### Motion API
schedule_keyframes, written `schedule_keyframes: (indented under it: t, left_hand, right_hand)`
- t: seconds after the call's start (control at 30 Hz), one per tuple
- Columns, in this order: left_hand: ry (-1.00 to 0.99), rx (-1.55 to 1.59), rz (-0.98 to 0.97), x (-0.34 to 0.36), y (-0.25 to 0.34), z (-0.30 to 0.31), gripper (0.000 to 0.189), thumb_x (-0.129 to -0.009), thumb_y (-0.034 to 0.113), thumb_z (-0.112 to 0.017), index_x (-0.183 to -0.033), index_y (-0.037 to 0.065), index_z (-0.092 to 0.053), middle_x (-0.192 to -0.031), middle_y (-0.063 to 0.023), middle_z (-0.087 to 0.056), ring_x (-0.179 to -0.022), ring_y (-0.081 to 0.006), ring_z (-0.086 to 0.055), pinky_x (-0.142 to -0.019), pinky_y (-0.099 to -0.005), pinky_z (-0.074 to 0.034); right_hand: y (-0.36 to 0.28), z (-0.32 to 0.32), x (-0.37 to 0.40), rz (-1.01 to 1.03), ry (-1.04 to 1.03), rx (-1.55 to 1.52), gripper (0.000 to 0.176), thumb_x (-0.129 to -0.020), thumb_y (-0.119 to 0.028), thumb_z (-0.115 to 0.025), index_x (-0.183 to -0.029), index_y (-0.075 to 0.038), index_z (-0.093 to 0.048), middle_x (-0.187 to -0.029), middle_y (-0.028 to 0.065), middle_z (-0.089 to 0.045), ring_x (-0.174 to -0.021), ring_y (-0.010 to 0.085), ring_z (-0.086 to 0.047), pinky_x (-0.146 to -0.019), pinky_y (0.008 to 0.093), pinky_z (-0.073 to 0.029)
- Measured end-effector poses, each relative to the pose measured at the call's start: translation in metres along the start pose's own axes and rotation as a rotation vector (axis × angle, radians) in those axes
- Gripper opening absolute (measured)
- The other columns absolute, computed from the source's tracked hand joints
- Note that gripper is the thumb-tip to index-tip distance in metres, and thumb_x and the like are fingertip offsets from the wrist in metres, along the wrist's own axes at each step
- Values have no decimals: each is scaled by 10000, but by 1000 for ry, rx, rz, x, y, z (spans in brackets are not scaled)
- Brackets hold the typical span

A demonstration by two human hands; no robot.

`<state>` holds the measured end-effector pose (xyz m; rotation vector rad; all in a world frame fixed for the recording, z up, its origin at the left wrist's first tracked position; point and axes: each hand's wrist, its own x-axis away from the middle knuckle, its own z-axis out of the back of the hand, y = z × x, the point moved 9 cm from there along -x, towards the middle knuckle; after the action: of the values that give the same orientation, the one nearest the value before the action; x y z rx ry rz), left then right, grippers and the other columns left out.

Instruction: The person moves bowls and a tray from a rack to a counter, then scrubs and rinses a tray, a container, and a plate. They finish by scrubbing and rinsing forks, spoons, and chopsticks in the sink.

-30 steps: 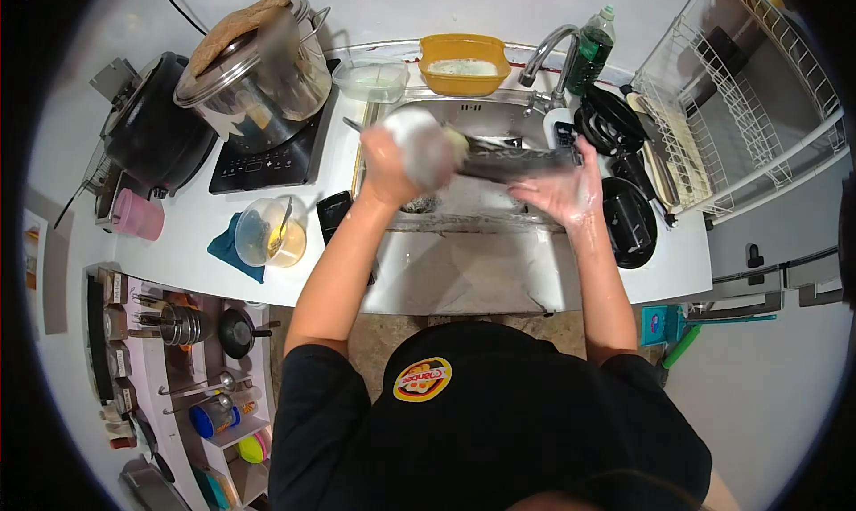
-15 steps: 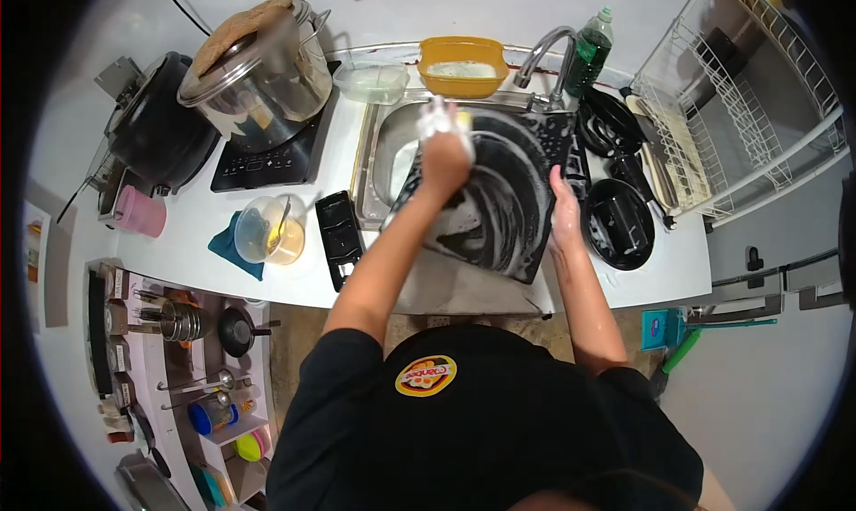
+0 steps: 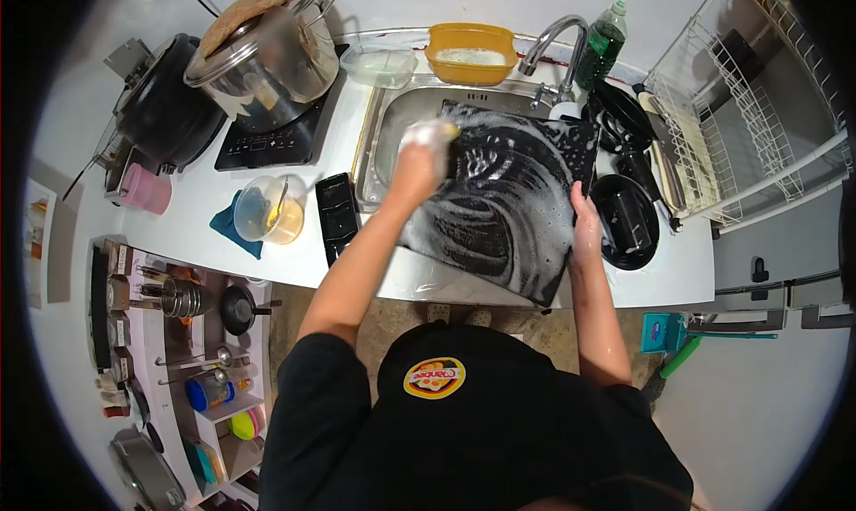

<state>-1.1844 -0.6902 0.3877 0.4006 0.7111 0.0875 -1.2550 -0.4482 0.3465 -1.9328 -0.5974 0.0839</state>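
A large black rectangular panel (image 3: 499,190), streaked with white suds, lies slanted across the steel sink (image 3: 385,123) and over the counter's front edge. Foam covers my left hand (image 3: 423,165), which is closed over a sponge (image 3: 452,131) at the panel's left side. Only a yellowish bit of that sponge shows. My right hand (image 3: 585,224) grips the panel's right edge, thumb on top and the other fingers hidden beneath. The curved faucet (image 3: 566,43) rises behind the panel. Close to my right hand sits a black oval pan (image 3: 627,221).
A yellow basin (image 3: 470,52) of suds and a clear container (image 3: 379,65) stand behind the sink, near a green soap bottle (image 3: 603,45). Leftward are a black divided tray (image 3: 338,215), a tub (image 3: 267,210) and a big pot (image 3: 263,70) on a cooktop. A wire rack (image 3: 740,110) stands right.
My left hand has moved left and slightly down with the sponge. The panel has shifted right and down and shows more of its face. My right hand still grips its edge.
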Motion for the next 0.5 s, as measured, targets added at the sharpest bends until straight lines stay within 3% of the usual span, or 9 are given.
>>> schedule_keyframes:
  t: [0.07,0.13,0.2,0.23,0.3,0.4,0.43,0.47,0.5]
  left_hand:
    - [-102,-103,407,36,-34,33,244,-839,89,-435,-1049,22,-540,-934,-224,-578,-909,-390,-533,-801,-441,-428]
    - [-56,-214,551,68,-61,68,249,-821,87,-459,-1049,27,-541,-901,-229,-585,-899,-390,-539,-823,-480,-385]
    - [115,-484,402,101,-68,95,316,-799,160,-530,-1090,37,-528,-962,-254,-567,-912,-397,-533,-843,-505,-347]
    - [65,-558,482,113,-66,96,378,-786,194,-560,-1127,42,-500,-963,-247,-573,-929,-387,-530,-858,-496,-337]
    - [-40,-705,633,129,-58,101,519,-760,262,-621,-1200,53,-442,-964,-232,-587,-963,-367,-523,-888,-480,-317]
    - [-179,-705,766,134,-55,98,717,-678,325,-696,-1266,85,-364,-965,-240,-588,-945,-367,-543,-873,-466,-344]
    - [-207,-610,900,142,-66,99,795,-650,317,-722,-1297,93,-318,-953,-251,-590,-901,-376,-566,-828,-467,-390]
    - [-248,-492,1029,148,-68,102,769,-623,291,-744,-1263,92,-366,-950,-246,-596,-863,-386,-577,-781,-448,-434]
    - [-221,-452,1000,149,-70,103,738,-612,280,-751,-1231,85,-400,-950,-240,-596,-867,-389,-574,-779,-434,-443]
  right_hand:
    - [-6,9,8,-42,95,115,431,-893,-349,-484,-1109,22,-519,-1053,78,-573,-925,161,-546,-824,266,-410]
    - [4,17,4,-45,38,203,417,-894,-353,-478,-1093,10,-529,-1022,68,-583,-899,142,-546,-805,255,-414]
    - [14,17,5,-106,26,274,408,-900,-361,-463,-1071,0,-543,-995,57,-589,-866,124,-543,-787,243,-415]
    - [21,5,5,-115,-80,118,389,-902,-347,-468,-1054,0,-556,-965,50,-599,-832,116,-553,-758,237,-429]
    - [43,3,-2,-162,-126,94,378,-902,-340,-472,-1045,-1,-560,-953,51,-603,-820,117,-557,-745,238,-435]
    - [68,-10,1,-262,-172,56,372,-896,-340,-488,-1041,-5,-562,-943,50,-605,-811,117,-557,-731,241,-442]
    - [80,-9,-2,-276,-170,62,370,-895,-337,-491,-1044,-6,-562,-946,49,-604,-813,118,-558,-732,243,-443]
    - [88,-8,-3,-288,-169,70,367,-894,-334,-493,-1047,-7,-561,-949,48,-603,-815,119,-558,-734,244,-444]
    - [94,-4,-2,-274,-132,92,362,-891,-327,-501,-1053,-8,-559,-956,46,-600,-821,118,-556,-735,243,-446]
